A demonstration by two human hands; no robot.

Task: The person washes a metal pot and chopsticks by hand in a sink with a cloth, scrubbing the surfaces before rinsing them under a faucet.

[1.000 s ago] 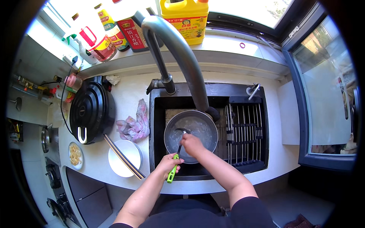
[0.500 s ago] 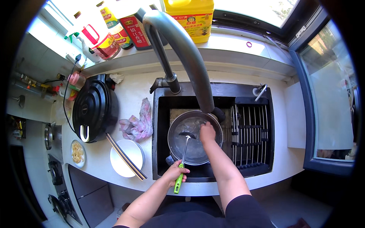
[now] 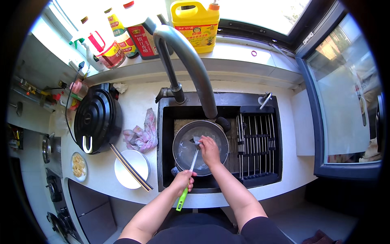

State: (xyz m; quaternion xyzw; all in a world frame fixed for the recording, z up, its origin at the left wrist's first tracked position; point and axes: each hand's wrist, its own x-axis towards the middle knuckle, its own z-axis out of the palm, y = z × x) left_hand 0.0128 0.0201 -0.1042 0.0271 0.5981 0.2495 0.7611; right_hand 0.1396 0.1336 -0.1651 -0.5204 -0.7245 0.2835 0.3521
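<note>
My left hand (image 3: 185, 181) is wrapped round the green handle of a long cooking utensil (image 3: 194, 160) with a thin metal shaft. Its dark head is partly covered, so I cannot tell whether it is a ladle or a spatula. My right hand (image 3: 210, 151) is closed on a small greyish cloth or scrubber (image 3: 196, 140), pressed against the utensil's head. Both are above a round metal pot (image 3: 224, 159) holding water, which stands in the left part of the dark sink (image 3: 161, 142).
A grey faucet (image 3: 198, 67) arches over the sink, with a drying rack (image 3: 256, 142) to its right. Leftward lie a pinkish rag (image 3: 142, 136), white plates (image 3: 131, 168) under chopsticks (image 3: 131, 166), a black electric pan (image 3: 95, 118) and a dish of pale food (image 3: 79, 166). Bottles line the sill.
My right hand has come up out of the pot's water and met the utensil's head. The left hand has shifted slightly left with the handle. The whole view has shifted a little.
</note>
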